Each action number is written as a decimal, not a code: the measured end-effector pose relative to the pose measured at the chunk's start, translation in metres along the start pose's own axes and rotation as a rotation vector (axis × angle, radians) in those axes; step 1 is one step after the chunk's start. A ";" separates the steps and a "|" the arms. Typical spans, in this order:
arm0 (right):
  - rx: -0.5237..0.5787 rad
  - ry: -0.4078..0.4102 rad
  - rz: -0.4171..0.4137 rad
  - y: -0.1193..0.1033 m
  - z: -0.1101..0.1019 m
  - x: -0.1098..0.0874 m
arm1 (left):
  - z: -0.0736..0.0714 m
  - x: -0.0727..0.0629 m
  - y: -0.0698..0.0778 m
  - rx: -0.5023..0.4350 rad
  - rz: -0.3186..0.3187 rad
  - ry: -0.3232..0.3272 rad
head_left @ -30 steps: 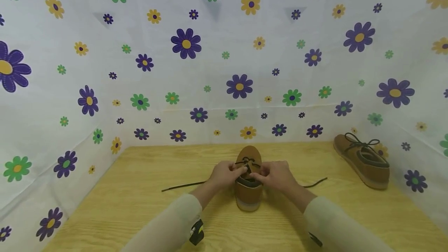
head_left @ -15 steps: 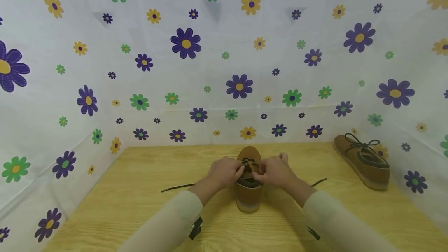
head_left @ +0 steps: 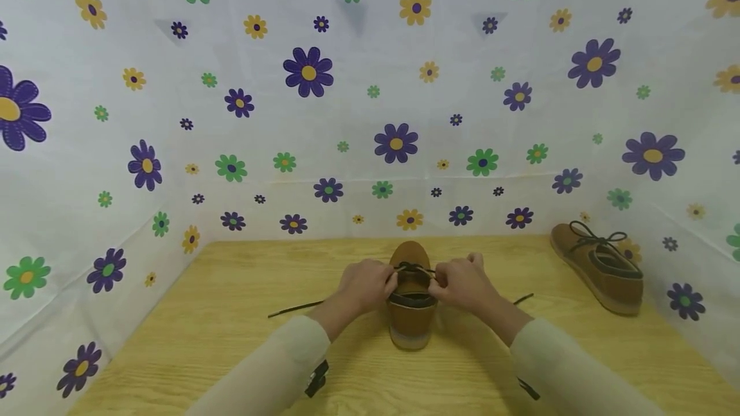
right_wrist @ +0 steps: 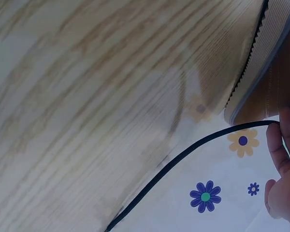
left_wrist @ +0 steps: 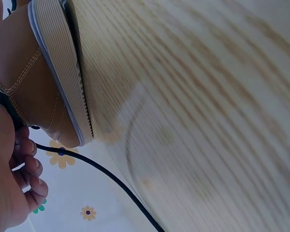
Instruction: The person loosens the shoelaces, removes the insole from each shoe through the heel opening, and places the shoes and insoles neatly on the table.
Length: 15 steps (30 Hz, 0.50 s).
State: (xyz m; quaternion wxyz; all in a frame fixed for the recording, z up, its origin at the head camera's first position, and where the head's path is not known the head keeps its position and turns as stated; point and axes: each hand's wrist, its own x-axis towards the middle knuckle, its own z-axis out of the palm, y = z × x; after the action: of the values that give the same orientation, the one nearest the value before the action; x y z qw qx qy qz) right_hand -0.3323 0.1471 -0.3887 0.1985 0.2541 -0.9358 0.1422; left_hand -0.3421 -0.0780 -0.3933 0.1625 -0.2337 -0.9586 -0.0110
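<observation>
Both hands at the shoe (head_left: 412,323), and there it is, lower centre of the head view, sole on the table (head_left: 231,352), toe pointing up the frame! The left hand (head_left: 367,284) has its fingers curled in, pinching the flap on the left of the opening; the right hand (head_left: 462,282), bent fingers too, pinches the opposite flap. Is lace caught in either grip? Can't tell. The mouth gapes between them, dark lace (head_left: 295,308) crossing above it, one end out left, another out right. Over at the right edge, a second shoe (head_left: 598,271), bow tied, beside the flowered cloth (head_left: 347,108).
</observation>
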 end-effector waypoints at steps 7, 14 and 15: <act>-0.015 -0.006 -0.007 0.007 0.000 0.003 | -0.001 -0.004 -0.009 0.004 0.014 0.056; 0.015 -0.026 0.073 0.014 0.004 0.001 | -0.003 -0.015 -0.013 -0.014 -0.020 0.095; 0.017 -0.025 0.075 0.012 0.004 0.002 | -0.003 -0.016 -0.013 -0.021 -0.008 0.110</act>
State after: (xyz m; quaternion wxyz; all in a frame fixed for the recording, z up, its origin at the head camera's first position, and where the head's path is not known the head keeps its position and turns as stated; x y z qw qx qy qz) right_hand -0.3412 0.1554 -0.3931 0.1791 0.2224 -0.9459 0.1542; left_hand -0.3335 -0.0969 -0.3947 0.2125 -0.2305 -0.9490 -0.0343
